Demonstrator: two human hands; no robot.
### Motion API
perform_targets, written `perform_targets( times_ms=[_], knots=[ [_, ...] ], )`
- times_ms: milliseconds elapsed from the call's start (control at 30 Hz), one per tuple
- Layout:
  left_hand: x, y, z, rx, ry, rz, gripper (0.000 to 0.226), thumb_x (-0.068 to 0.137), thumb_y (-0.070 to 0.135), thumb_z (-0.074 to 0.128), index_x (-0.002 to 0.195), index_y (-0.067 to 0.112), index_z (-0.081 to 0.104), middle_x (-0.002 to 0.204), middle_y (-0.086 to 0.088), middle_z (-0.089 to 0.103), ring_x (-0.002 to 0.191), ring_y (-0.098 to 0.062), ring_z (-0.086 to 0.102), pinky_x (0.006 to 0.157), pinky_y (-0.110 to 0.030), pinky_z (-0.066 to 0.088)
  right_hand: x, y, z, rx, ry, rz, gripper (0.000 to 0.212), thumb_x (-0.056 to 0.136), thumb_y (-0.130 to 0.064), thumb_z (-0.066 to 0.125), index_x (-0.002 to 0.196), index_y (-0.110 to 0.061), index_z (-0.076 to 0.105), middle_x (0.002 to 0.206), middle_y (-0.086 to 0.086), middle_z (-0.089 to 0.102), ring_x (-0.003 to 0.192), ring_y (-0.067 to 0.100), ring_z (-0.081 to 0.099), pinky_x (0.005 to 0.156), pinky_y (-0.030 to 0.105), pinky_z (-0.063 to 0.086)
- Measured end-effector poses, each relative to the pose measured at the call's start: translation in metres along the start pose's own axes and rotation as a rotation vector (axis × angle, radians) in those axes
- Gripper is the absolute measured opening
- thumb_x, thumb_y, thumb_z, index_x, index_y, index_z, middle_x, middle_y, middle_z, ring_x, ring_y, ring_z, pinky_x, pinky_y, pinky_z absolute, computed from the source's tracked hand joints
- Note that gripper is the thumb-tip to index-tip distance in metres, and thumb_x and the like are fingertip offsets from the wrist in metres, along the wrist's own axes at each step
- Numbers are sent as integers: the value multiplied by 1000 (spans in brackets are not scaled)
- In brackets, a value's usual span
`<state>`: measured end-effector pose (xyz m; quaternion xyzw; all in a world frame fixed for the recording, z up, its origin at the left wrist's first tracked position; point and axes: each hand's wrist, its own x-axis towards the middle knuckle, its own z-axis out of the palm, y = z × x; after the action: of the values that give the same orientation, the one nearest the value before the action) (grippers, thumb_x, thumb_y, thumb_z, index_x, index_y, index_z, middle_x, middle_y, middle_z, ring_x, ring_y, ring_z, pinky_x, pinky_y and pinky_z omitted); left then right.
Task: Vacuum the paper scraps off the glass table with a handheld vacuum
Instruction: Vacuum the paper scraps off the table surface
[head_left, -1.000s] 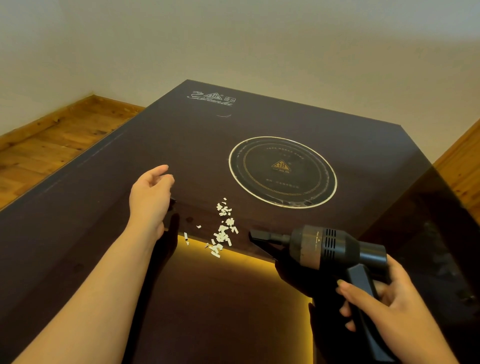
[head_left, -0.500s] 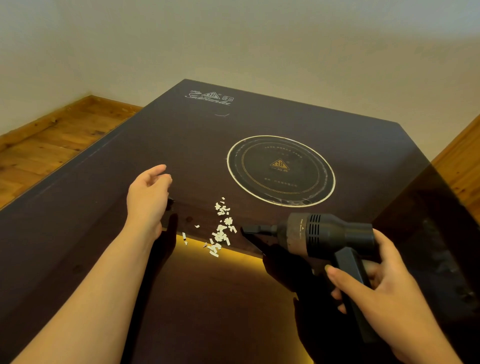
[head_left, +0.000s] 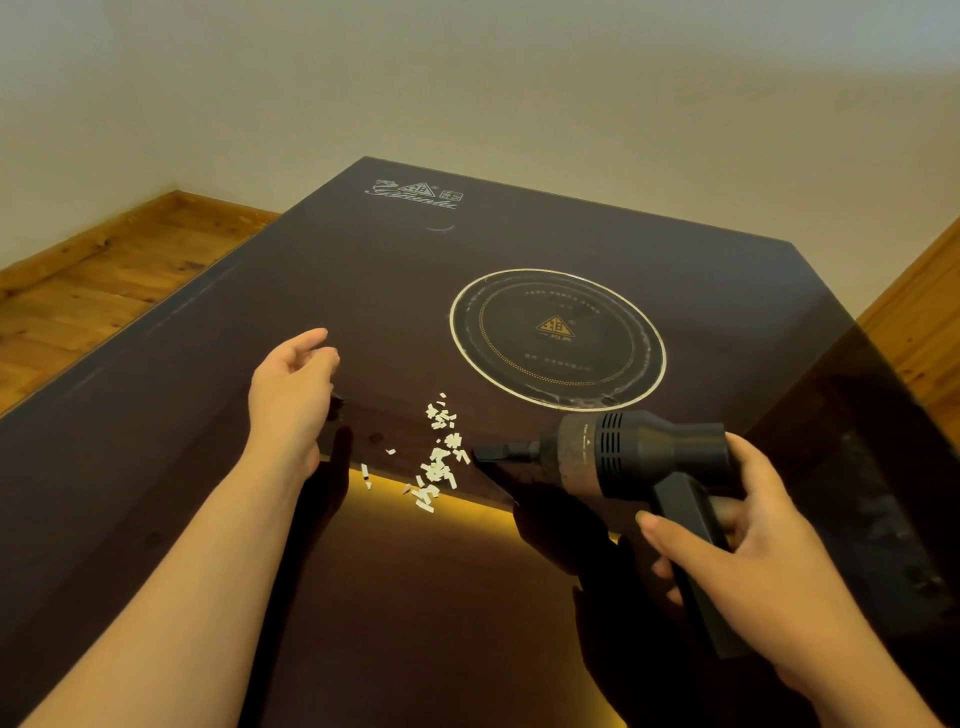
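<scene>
Head view:
Right hand (head_left: 769, 566): fingers curled round the grip of the handheld vacuum (head_left: 623, 457), nozzle at the scraps' right edge.
Left hand (head_left: 291, 400): loosely curled, holding nothing, over the glass table (head_left: 208, 364).
Paper scraps (head_left: 439, 457): clustered between both hands.

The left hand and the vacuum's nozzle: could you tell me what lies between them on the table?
In the head view, the white paper scraps lie on the glass table between the left hand and the nozzle of the handheld vacuum.
</scene>
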<state>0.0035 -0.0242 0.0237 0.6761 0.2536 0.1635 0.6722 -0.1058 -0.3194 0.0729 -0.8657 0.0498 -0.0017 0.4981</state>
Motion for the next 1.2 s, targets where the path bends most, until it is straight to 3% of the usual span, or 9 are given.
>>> perform_targets(
  times_ms=[233, 333, 500, 700, 833, 933, 1067, 1200],
  knots=[
    [0, -1, 0, 5, 2, 0, 35, 93, 13, 52, 125, 24, 57, 116, 4, 58, 108, -12, 54, 96, -32, 43, 1, -4, 0, 1, 0, 5, 68, 72, -14, 75, 87, -65, 31, 74, 3, 69, 60, 10, 70, 44, 21, 51],
    [0, -1, 0, 5, 2, 3, 35, 92, 13, 53, 125, 24, 57, 115, 3, 58, 105, -11, 55, 97, -33, 43, 2, -2, 0, 15, -13, 14, 66, 73, -15, 74, 87, -64, 33, 74, -6, 71, 60, 10, 70, 43, 19, 51],
    [1, -1, 0, 1, 4, -4, 34, 92, 13, 53, 123, 25, 57, 116, 3, 59, 106, -11, 55, 97, -33, 44, 5, 0, 2, 54, -25, 60, 63, 73, -12, 74, 89, -60, 36, 71, -3, 72, 58, 15, 70, 45, 22, 52],
    [2, -2, 0, -10, 8, 6, 32, 91, 14, 53, 121, 25, 58, 113, 3, 59, 95, -6, 56, 86, -26, 44, 4, 5, 2, 122, -33, 138, 63, 74, -11, 73, 110, -47, 35, 73, -6, 72, 59, 17, 70, 46, 24, 51],
    [2, -3, 0, -14, 9, 2, 34, 92, 14, 53, 124, 24, 57, 104, 8, 59, 92, -5, 55, 85, -26, 43, 4, 11, 3, 154, -20, 157, 59, 74, -10, 73, 103, -48, 38, 73, -4, 72, 57, 18, 69, 47, 28, 52],
    [3, -3, 0, -14, 9, 0, 33, 92, 14, 53, 123, 25, 57, 107, 7, 59, 96, -6, 55, 87, -28, 43, 9, 12, 3, 158, -7, 154, 61, 74, -10, 73, 110, -43, 37, 72, -3, 72, 57, 17, 69, 46, 26, 52],
    [3, -2, 0, -11, 4, -2, 34, 92, 13, 53, 124, 25, 57, 116, 2, 59, 105, -12, 55, 92, -30, 44, 20, 8, 3, 139, 19, 116, 60, 76, -7, 71, 113, -39, 37, 70, 11, 69, 54, 16, 68, 45, 25, 51],
    [3, -2, 0, -15, 4, 0, 35, 92, 14, 53, 125, 24, 57, 117, 2, 59, 104, -12, 55, 91, -29, 44, 39, 5, 3, 114, 25, 87, 57, 77, -7, 71, 113, -36, 37, 80, 8, 67, 51, 13, 67, 42, 23, 51]
  ],
)
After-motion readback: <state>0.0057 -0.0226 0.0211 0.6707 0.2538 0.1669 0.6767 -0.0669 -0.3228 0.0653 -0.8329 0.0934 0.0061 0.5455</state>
